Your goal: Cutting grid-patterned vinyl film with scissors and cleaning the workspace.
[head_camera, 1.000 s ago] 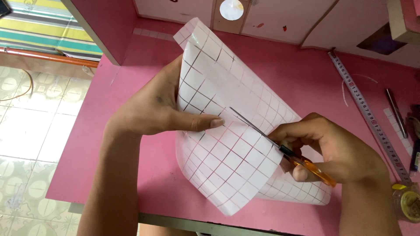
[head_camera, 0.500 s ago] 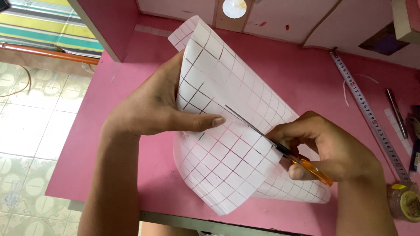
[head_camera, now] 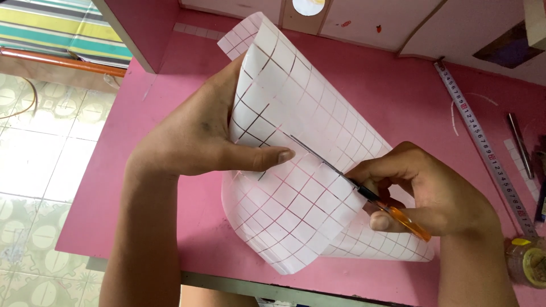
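Head view: grid sheet [head_camera: 296, 187] lies curled on the pink table [head_camera: 409, 96], its upper part lifted and folded over. Left hand [head_camera: 199, 133] grips the sheet's left edge, thumb pressed flat across the front, remaining fingers hidden behind. Right hand [head_camera: 424, 190] sits at the sheet's right side, fingers curled tight around orange-handled scissors [head_camera: 364, 190]; the blades lie along the sheet toward the left thumb. Right of the sheet: steel ruler [head_camera: 483, 145] set diagonally, a pen [head_camera: 520, 145] beyond it, a small jar [head_camera: 526, 261] near the right wrist.
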